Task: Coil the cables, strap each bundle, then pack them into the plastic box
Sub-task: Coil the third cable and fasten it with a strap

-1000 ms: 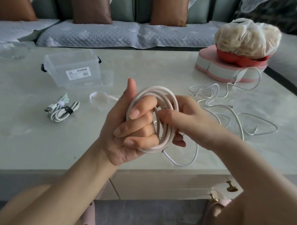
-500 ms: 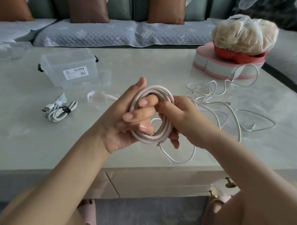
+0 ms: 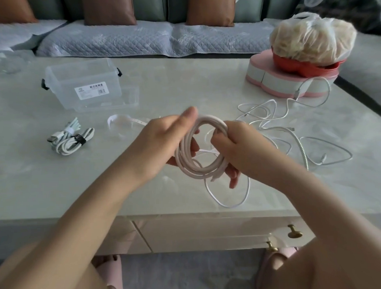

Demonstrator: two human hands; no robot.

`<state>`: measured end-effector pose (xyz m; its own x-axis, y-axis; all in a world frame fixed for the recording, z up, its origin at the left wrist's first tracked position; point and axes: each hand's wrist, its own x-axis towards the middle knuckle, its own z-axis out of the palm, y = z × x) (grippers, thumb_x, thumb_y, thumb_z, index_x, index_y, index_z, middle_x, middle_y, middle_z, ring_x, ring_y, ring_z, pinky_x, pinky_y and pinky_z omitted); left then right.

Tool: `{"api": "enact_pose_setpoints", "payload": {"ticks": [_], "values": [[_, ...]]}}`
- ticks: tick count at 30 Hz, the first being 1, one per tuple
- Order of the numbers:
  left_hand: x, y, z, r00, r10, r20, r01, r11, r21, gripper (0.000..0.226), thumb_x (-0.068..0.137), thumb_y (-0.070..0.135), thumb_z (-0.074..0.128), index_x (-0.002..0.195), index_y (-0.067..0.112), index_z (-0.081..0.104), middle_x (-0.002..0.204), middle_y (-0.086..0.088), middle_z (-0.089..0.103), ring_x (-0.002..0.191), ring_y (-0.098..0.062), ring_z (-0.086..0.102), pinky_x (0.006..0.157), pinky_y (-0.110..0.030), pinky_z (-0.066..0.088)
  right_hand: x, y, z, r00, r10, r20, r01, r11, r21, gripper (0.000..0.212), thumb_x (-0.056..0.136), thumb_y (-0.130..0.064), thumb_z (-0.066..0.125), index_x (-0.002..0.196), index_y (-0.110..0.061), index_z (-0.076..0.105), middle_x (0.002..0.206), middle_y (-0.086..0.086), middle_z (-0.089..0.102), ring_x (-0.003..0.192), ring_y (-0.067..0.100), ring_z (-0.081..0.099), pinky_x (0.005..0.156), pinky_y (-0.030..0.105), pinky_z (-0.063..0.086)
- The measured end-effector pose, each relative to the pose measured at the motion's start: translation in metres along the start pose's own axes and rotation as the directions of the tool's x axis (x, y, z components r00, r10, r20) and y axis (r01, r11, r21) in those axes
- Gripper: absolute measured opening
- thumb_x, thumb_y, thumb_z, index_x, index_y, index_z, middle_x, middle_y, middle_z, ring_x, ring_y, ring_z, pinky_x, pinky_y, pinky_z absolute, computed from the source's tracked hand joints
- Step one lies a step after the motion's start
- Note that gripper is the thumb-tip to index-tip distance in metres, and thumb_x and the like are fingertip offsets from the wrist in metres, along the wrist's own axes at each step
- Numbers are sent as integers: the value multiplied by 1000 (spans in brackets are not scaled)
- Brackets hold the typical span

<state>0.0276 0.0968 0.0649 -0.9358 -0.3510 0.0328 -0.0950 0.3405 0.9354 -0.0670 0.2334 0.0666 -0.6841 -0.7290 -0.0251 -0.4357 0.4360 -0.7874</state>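
I've got the pale pink-white cable wound into a round coil [image 3: 197, 173], held up above the near half of the pale marble-look table [image 3: 183, 84], right between both hands. My left hand [image 3: 163, 143] grips the coil's left side, with the thumb lying over the top of the loops and the fingers reaching in from behind. My right hand [image 3: 239, 151] is curled round the right side, fingers wrapped over the strands. The coil's loose white tail [image 3: 230, 204] drops from the bottom of the coil in a slack loop onto the table near its front edge.

Further out on the left, two small strapped bundles of white cable [image 3: 70, 142] lie together on the table, one bound with a black strap. Between them and my left hand lies a loose white strap [image 3: 124, 121]. Behind those, towards the far left, sits the clear plastic box [image 3: 64, 94] with black latches and a white label, open at the top.

On the right, thin silvery braided cables [image 3: 292, 130] sprawl uncoiled across the table. Past them, at the far right corner, there's a pink-and-white heart-shaped box [image 3: 286, 82] with a red bowl [image 3: 301, 68] on top, holding a tied clear plastic bag [image 3: 311, 36] of something pale.
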Motion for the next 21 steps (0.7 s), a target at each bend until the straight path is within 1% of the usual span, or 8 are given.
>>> {"api": "enact_pose_setpoints", "payload": {"ticks": [2, 4, 6, 8, 11, 15, 19, 21], "values": [[-2, -3, 5, 998, 51, -39, -43, 982, 182, 53, 69, 74, 56, 93, 27, 62, 79, 2, 68, 71, -8, 65, 67, -30, 52, 1, 1, 0, 1000, 14, -9, -14, 1000, -12, 20, 90, -12, 39, 72, -7, 43, 38, 5, 53, 32, 21, 56, 34, 17, 37], [-6, -4, 12, 993, 60, -105, -27, 957, 290, 54, 60, 72, 63, 97, 33, 56, 80, 8, 64, 74, -6, 63, 71, -31, 52, 2, 1, 1, 999, 28, -26, -28, 1000, -1, 21, 88, -10, 40, 68, -8, 42, 36, 4, 51, 32, 21, 56, 33, 16, 35], [-9, -1, 18, 995, 38, -91, -7, 948, 318, 72, 46, 73, 69, 104, 34, 51, 84, 12, 59, 77, -2, 59, 70, -27, 49, 4, 4, 1, 997, 7, -76, -11, 999, -50, 23, 87, -11, 41, 64, -10, 40, 34, 3, 49, 31, 17, 53, 33, 15, 32], [-11, 2, 23, 999, -7, -37, 22, 907, 421, 94, 32, 74, 74, 112, 33, 46, 91, 16, 56, 83, 0, 58, 74, -28, 49, 4, 6, 0, 995, -12, -101, 4, 997, -76, 25, 88, -12, 42, 63, -10, 40, 35, 2, 49, 31, 16, 52, 34, 16, 32], [-12, 0, 30, 997, 2, -81, 45, 815, 578, 105, 25, 76, 72, 113, 26, 44, 95, 16, 56, 88, -5, 59, 78, -34, 51, 2, 8, 1, 997, -1, -76, 0, 1000, -9, 24, 87, -13, 42, 63, -9, 42, 38, 6, 52, 34, 22, 54, 36, 18, 35], [-11, -5, 35, 978, 130, -163, 16, 732, 681, 97, 25, 82, 64, 102, 25, 47, 92, 13, 58, 84, -8, 60, 68, -32, 50, -3, 3, 4, 992, -35, -123, 37, 999, 17, 25, 86, -11, 43, 62, -11, 40, 41, 7, 50, 36, 20, 48, 37, 21, 33], [-11, -9, 39, 967, 165, -195, -30, 832, 553, 75, 36, 74, 64, 92, 26, 49, 82, 14, 60, 78, -6, 60, 67, -31, 49, -4, 1, 6, 984, -67, -165, 69, 998, 3, 24, 89, -12, 42, 66, -12, 38, 54, 2, 35, 46, 12, 31, 46, 29, 27], [-11, -9, 41, 966, 171, -194, -46, 853, 520, 58, 45, 64, 64, 86, 25, 51, 71, 13, 62, 69, -4, 62, 66, -30, 51, -4, 1, 8, 981, -74, -177, 86, 994, 62, 25, 89, -11, 41, 65, -14, 37, 57, 1, 33, 49, 12, 29, 49, 28, 25]]}}
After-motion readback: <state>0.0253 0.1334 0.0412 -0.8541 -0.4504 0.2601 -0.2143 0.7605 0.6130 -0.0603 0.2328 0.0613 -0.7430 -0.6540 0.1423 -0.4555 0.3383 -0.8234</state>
